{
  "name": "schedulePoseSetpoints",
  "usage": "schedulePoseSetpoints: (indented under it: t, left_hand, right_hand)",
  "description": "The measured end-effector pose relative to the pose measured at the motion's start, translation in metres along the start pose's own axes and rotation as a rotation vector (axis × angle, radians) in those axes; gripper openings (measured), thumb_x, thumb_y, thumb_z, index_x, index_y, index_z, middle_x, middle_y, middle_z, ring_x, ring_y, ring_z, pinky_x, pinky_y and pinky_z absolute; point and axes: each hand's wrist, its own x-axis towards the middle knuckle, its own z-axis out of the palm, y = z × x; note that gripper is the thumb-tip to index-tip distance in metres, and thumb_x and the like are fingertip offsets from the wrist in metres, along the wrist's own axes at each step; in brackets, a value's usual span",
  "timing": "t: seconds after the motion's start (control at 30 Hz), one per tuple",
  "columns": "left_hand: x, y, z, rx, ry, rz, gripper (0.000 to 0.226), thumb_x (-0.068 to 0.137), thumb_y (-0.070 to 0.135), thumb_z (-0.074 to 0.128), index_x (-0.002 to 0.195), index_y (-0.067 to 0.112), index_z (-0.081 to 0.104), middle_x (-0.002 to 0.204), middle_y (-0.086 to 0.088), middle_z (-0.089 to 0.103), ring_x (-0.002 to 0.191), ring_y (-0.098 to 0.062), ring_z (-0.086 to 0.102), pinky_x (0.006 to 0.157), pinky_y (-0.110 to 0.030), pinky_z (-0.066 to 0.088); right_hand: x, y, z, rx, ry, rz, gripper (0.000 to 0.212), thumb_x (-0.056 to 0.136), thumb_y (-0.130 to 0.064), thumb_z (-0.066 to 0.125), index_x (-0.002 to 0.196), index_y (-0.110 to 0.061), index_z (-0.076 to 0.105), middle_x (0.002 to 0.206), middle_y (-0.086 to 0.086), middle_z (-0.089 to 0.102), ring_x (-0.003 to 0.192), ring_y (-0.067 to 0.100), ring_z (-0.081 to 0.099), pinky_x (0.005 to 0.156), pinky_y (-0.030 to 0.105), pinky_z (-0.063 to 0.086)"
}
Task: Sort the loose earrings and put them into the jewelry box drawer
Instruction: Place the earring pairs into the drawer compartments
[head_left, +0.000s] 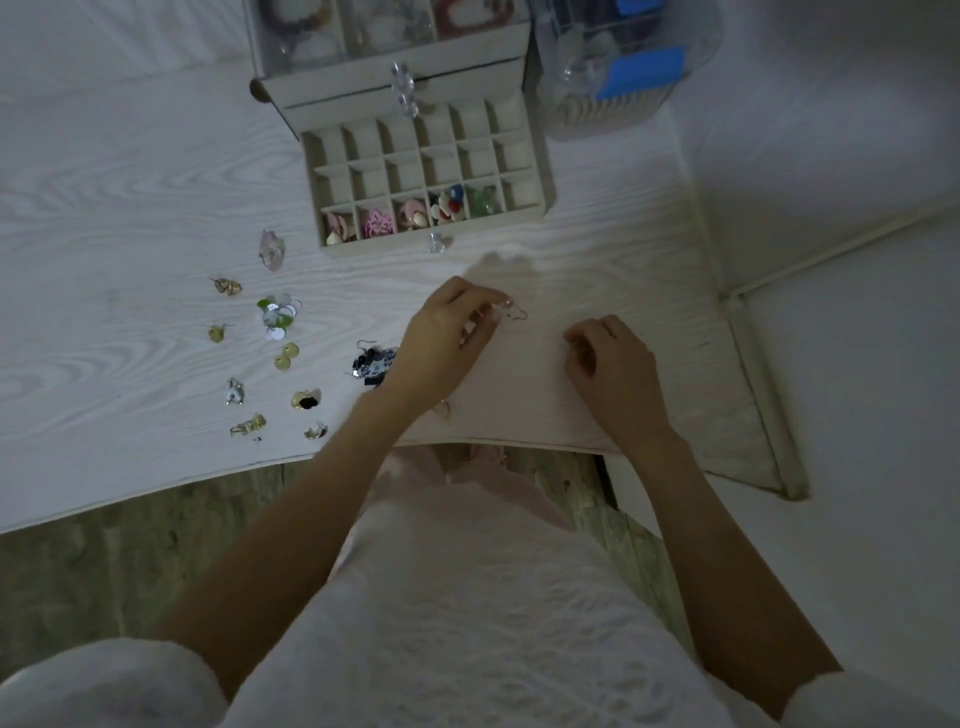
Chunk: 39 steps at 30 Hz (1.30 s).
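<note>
Table (130, 171), white wood-grain: I log the jewelry box (387, 47) at the far edge, its drawer (428, 179) pulled out toward me, divided into small compartments. The nearest row holds pink pieces in three cells, a red, white and blue piece in the next, then a green one; the farther rows look bare. A clear container (618, 67) with blue contents stands just right of the box. Loose earrings (278, 317) lie scattered on the table left of my hands: a sequin cluster, several gold ones, a clear one, a pale pink one near the drawer's left corner, and a dark patterned earring (374, 364) touching my left wrist. My left hand (447, 338) has fingers curled, pinching a thin hook earring (511, 312) at the fingertips, in front of the drawer. My right hand (608, 358) rests curled on the table, well apart from the left; I cannot tell whether it holds anything.
</note>
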Motion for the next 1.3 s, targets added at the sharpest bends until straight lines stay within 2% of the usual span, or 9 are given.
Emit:
schedulePoseSetpoints:
  t: [0.07,0.2,0.33,0.57,0.67,0.83,0.97,1.13,1.3]
  left_hand:
    - [0.017,-0.002,-0.007,-0.061,0.025,-0.041,0.016,0.093,0.013,0.055,0.105,0.01,0.065,0.1,-0.007,0.06,0.076,-0.009,0.053,0.069,-0.003,0.038]
    - [0.062,-0.008,-0.012,-0.055,0.107,-0.071,0.016,0.091,0.017,0.056,0.1,0.008,0.066,0.098,-0.009,0.064,0.08,-0.018,0.059,0.068,-0.013,0.038]
    - [0.102,-0.007,-0.006,0.051,0.154,-0.067,0.016,0.088,0.016,0.058,0.1,0.009,0.066,0.097,-0.013,0.065,0.084,-0.024,0.059,0.068,-0.019,0.036]
    - [0.127,-0.004,0.005,0.116,0.128,-0.19,0.023,0.084,0.029,0.06,0.1,0.014,0.067,0.094,-0.007,0.07,0.086,-0.024,0.064,0.075,-0.039,0.052]
    - [0.128,-0.002,0.003,0.154,0.088,-0.186,0.027,0.082,0.03,0.064,0.101,0.011,0.066,0.093,-0.008,0.071,0.087,-0.026,0.065,0.076,-0.039,0.052]
    - [0.116,-0.001,-0.003,0.236,0.08,-0.027,0.034,0.08,0.036,0.057,0.102,0.012,0.066,0.088,-0.01,0.067,0.085,-0.028,0.059,0.071,-0.041,0.05]
    - [0.108,-0.004,-0.001,0.303,0.026,-0.019,0.033,0.075,0.021,0.07,0.105,0.011,0.066,0.097,-0.014,0.063,0.093,-0.034,0.057,0.074,-0.041,0.049]
    - [0.112,-0.004,0.0,0.196,0.126,-0.013,0.014,0.081,0.022,0.064,0.088,0.013,0.072,0.081,-0.01,0.068,0.075,-0.03,0.061,0.064,-0.035,0.048]
    - [0.113,-0.005,0.002,0.109,0.17,-0.083,0.016,0.081,0.026,0.066,0.091,0.016,0.072,0.083,-0.008,0.069,0.077,-0.025,0.061,0.067,-0.033,0.05]
  right_hand:
    - [0.015,-0.002,-0.006,0.058,-0.001,0.036,0.012,0.081,-0.004,0.062,0.093,-0.005,0.064,0.091,0.01,0.06,0.076,0.018,0.057,0.068,0.027,0.045]
    - [0.053,-0.01,-0.022,0.179,0.059,0.069,0.013,0.081,-0.007,0.062,0.094,-0.009,0.065,0.092,0.006,0.061,0.075,0.01,0.055,0.072,0.021,0.045]
    - [0.088,-0.016,-0.031,0.222,0.112,0.064,0.013,0.081,-0.009,0.06,0.092,-0.011,0.065,0.09,0.006,0.062,0.075,0.013,0.058,0.071,0.026,0.05]
    - [0.117,-0.021,-0.036,0.18,0.135,0.044,0.01,0.082,-0.01,0.06,0.091,-0.011,0.064,0.089,0.002,0.059,0.072,0.009,0.056,0.069,0.02,0.047]
    - [0.127,-0.024,-0.036,0.178,0.148,0.042,0.009,0.082,-0.01,0.059,0.09,-0.011,0.064,0.088,0.002,0.059,0.073,0.01,0.055,0.069,0.02,0.047]
    - [0.141,-0.032,-0.029,0.153,0.122,0.029,0.008,0.082,-0.011,0.059,0.088,-0.011,0.063,0.087,0.003,0.06,0.072,0.011,0.054,0.067,0.018,0.043]
    - [0.148,-0.035,-0.023,0.161,0.106,0.044,0.009,0.082,-0.011,0.058,0.089,-0.01,0.064,0.087,0.005,0.062,0.075,0.014,0.057,0.069,0.028,0.049]
    - [0.15,-0.033,-0.023,0.165,0.111,0.052,0.009,0.082,-0.011,0.059,0.089,-0.011,0.064,0.089,0.005,0.063,0.073,0.01,0.055,0.069,0.025,0.049]
    - [0.15,-0.035,-0.02,0.169,0.118,0.06,0.009,0.081,-0.012,0.061,0.088,-0.009,0.065,0.082,0.005,0.064,0.074,0.015,0.058,0.069,0.033,0.051]
